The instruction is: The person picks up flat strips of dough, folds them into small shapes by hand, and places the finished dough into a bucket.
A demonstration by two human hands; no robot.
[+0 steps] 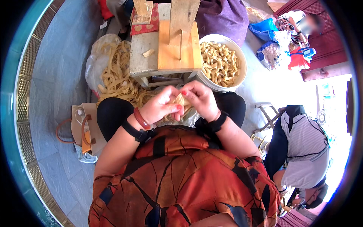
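Observation:
My left hand (pixel 164 105) and my right hand (pixel 200 99) meet above my lap, both gripping a small folded piece of pale yellow strip (pixel 180 100) between thumbs and fingers. Past my knees, long flat strips of the same colour (pixel 114 71) spill from a clear plastic bag. A white bucket (pixel 243 63) at the right holds many small knotted pieces (pixel 219 63). Between bag and bucket is a low table (pixel 139 63) bearing an orange-toned wooden board (pixel 164 61) with an upright wooden post (pixel 181 22). One short strip piece (pixel 148 52) lies on the tabletop.
A beige handbag (pixel 93 122) with brown handles stands on the tiled floor at the left. A purple cloth bundle (pixel 222 17) is behind the bucket. One co-worker (pixel 303 147) bends forward at the right, beside a folding stool (pixel 266 113); another person (pixel 296 25) is farther back near plastic bags (pixel 270 54).

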